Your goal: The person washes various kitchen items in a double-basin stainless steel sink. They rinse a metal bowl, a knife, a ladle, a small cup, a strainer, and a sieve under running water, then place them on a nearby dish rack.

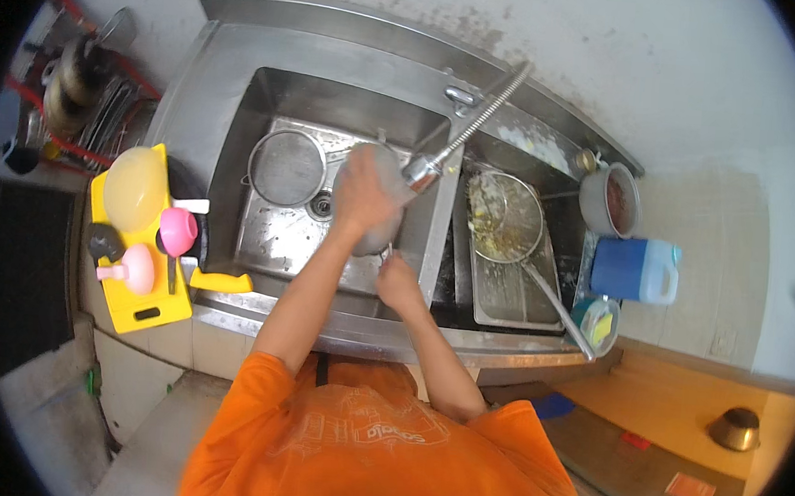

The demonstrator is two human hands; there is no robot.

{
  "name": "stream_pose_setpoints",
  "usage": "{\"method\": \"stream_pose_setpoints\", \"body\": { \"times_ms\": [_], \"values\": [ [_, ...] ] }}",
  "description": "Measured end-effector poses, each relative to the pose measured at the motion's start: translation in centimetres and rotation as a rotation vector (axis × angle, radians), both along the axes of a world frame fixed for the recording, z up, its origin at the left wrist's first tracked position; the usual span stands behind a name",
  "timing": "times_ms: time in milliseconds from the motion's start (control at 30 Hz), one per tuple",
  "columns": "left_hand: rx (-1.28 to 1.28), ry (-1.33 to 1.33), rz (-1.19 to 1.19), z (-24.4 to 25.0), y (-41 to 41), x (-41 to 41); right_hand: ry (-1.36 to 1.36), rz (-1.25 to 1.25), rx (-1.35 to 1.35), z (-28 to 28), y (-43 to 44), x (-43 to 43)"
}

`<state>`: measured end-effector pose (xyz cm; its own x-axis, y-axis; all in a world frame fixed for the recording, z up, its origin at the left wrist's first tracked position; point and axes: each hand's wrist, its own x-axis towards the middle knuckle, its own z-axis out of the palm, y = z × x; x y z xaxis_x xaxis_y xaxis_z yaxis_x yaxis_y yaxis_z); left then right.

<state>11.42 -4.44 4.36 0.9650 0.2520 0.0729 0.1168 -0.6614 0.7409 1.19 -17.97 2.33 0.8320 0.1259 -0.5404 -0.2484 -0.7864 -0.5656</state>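
Note:
In the left basin of the steel sink [259, 245], my right hand [398, 283] grips the short handle of a round mesh strainer [374, 236], which is held tilted. My left hand [367, 194] lies across the strainer's face and is blurred by motion. Its palm side is hidden, so anything under it cannot be seen. Close to the right of that hand is the chrome spray head [422, 174] of a spring-hose faucet [486, 116]. A second round mesh strainer [287, 168] rests on the basin floor near the drain [321, 204].
In the right basin, a long-handled skimmer [507, 217] with food scraps lies over a steel pan [515, 301]. A pot [608, 197], a blue jug [634, 269] and a tub [599, 324] stand rightward. Leftward, a yellow cutting board [165, 311] holds bowls, ladles and a yellow-handled knife [222, 282].

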Motion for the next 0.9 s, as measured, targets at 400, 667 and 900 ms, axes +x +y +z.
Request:
{"method": "stream_pose_setpoints", "body": {
  "times_ms": [400,667,900],
  "values": [
    [-0.068,0.457,0.123,-7.2,5.6,-2.4,-0.242,0.004,0.007,2.7,-4.4,-3.8],
    [-1.129,0.419,0.397,-7.2,-6.5,-8.2,-0.316,-0.228,0.071,0.2,-4.5,-2.4],
    [-0.23,-0.261,0.266,-1.3,-2.4,-5.4,-0.284,0.051,-0.065,-2.8,0.1,0.6]
  ]
}}
